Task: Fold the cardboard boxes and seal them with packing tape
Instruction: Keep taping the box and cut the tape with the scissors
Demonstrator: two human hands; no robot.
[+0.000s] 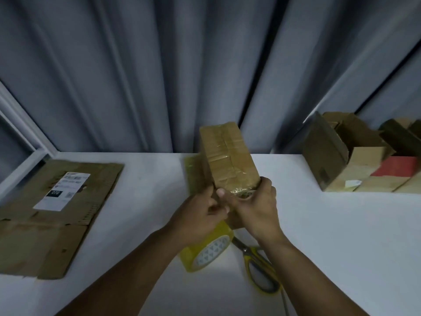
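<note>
both hands hold the taped cardboard box point(225, 156) at its near end: left hand point(202, 213) fingers pinch its corner, right hand point(255, 208) fingers curl around the edge.

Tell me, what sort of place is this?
Probably a small parcel-packing corner: on the white table are a flattened carton with a shipping label, a yellow packing tape roll and scissors; a taped box is being held, open cardboard boxes wait at right.

glossy taped cardboard box point(227, 156)
</note>
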